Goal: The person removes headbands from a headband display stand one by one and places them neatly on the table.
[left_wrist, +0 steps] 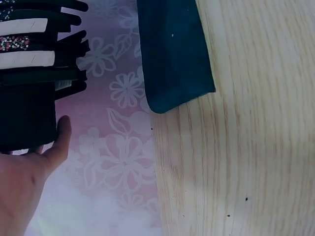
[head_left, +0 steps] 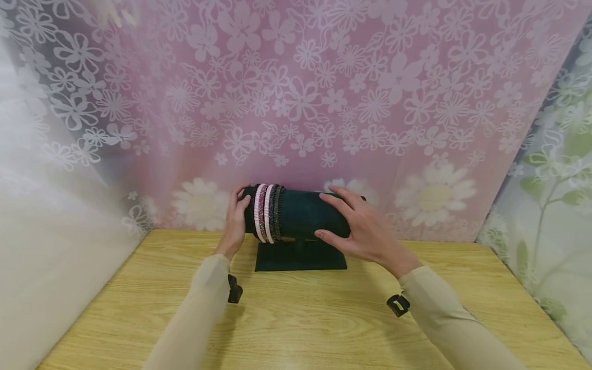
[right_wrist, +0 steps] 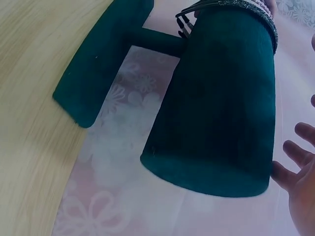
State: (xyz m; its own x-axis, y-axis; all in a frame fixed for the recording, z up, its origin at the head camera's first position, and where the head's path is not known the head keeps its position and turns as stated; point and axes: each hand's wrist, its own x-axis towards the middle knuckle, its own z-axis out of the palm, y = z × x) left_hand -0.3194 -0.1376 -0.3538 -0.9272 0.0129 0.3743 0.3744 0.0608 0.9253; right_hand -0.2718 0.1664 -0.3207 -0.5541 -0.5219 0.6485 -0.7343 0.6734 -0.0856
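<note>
A dark green velvet headband stand (head_left: 302, 213) lies crosswise at the back of the wooden table, its thick roll raised on a short post over a flat base (head_left: 296, 262). Several headbands (head_left: 269, 213), pink, glittery and black, are grouped round the left part of the roll. My left hand (head_left: 235, 223) grips the roll's left end, just outside the headbands. At the right end, my right hand (head_left: 365, 226) has its fingers spread and thumb apart. In the right wrist view, its fingertips (right_wrist: 280, 173) are right beside the roll's edge. The open ends of the headbands (left_wrist: 74, 49) hang below the roll.
A pink curtain (head_left: 300, 103) with white flowers stands directly behind the table (head_left: 300, 318). Pale hangings close off the left and right sides. Black devices (head_left: 234, 289) sit at both wrists, below the sleeves.
</note>
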